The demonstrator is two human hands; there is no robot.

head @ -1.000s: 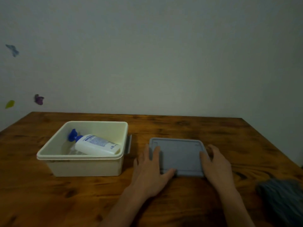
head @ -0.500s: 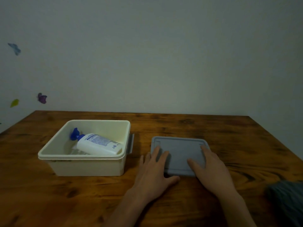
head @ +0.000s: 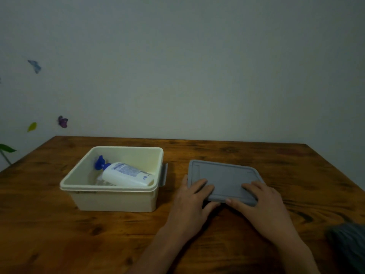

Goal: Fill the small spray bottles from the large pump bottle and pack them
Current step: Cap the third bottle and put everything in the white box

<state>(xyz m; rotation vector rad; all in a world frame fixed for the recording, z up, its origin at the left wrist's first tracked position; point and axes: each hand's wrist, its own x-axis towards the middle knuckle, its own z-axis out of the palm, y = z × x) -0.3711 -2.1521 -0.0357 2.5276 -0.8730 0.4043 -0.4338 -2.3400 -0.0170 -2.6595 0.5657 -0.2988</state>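
- The big pump bottle (head: 126,174) lay on its side inside the cream box (head: 110,198), on the left part of the desk (head: 59,234). Its blue pump pointed to the back of the box.
- Something clear sat under the bottle. It may have been the small spray bottles, but it was too blurry to tell.
- The gray lid (head: 224,176) lay flat on the desk, just to the right of the box and not touching it.
- What could go wrong: the bottle lay tipped over, so it might leak if the pump got pushed against the box wall.
- The lid could slide on the smooth wood if the hands pushed on it unevenly.
- A quick reach across to the box could bump its rim and shove it.
- The left hand (head: 190,202) rested on the near left corner of the lid. Its fingers lay flat on top, and its thumb was by the front edge. It was not squeezing anything.
- The right hand (head: 262,202) rested on the near right part of the lid. Its fingers were spread flat, with the thumb along the front edge.
- Both arms came in from the bottom, side by side, low over the desk.
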